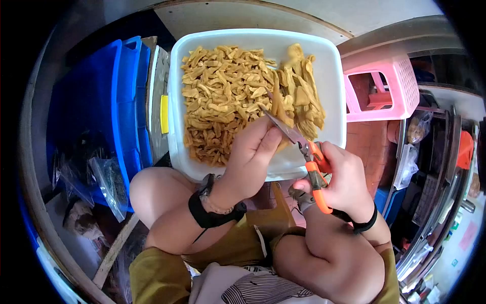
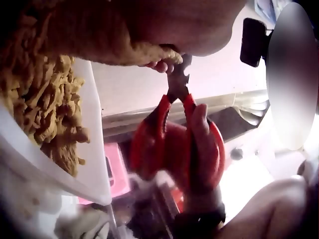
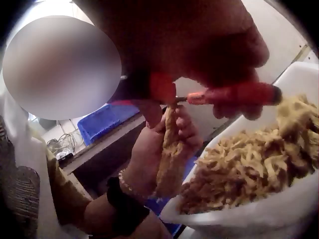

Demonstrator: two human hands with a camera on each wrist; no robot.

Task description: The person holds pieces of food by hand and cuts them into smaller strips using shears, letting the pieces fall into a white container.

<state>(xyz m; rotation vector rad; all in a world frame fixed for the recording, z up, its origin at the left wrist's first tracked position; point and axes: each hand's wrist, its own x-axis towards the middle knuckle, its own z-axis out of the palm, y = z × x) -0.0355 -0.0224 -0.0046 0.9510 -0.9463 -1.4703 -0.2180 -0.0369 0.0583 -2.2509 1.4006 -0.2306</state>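
Note:
In the head view the left hand (image 1: 251,158) pinches a long yellow-brown strip (image 1: 278,104) above a white tub (image 1: 334,91). The right hand (image 1: 346,183) grips orange-handled scissors (image 1: 318,178), whose blades stand apart beside the strip, near the left thumb. The right wrist view has the strip (image 3: 170,159) lying along the left hand (image 3: 144,154), its end by the scissors' metal. In the left wrist view the right hand (image 2: 197,154) has its fingers through the handles (image 2: 163,122). Short cut pieces (image 1: 223,96) fill the tub's left; longer uncut strips (image 1: 304,93) lie at its right.
Blue crates (image 1: 121,101) stand left of the tub, with clear plastic bags (image 1: 109,185) below. A pink stool (image 1: 405,91) is to the right, beside shelves (image 1: 435,167) with bags and other items. The person's knees are just below the tub.

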